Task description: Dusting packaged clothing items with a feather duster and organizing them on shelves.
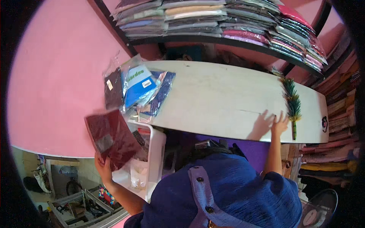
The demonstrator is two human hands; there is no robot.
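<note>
At the left my left hand (103, 168) grips the lower edge of a maroon folded cloth packet (121, 139), seemingly in clear plastic. The packet is held above a white plastic bin (157, 151) and hides part of its opening. My right hand (280, 124) is empty with fingers spread, at the front part of the white table (216, 94), its shadow falling to the left. Whether it touches the surface I cannot tell. Just right of its fingers lies a green, feathery duster-like item (292, 102) with a yellow collar and a short handle.
On the table's left end lie several plastic-wrapped packets (139, 89), blue, dark brown and navy. Stacked wrapped garments (196, 17) fill a dark shelf behind the table. More folded fabrics (328, 154) are piled at right, beside a fan (320, 211). A small black item (324, 124) sits at the table's right end.
</note>
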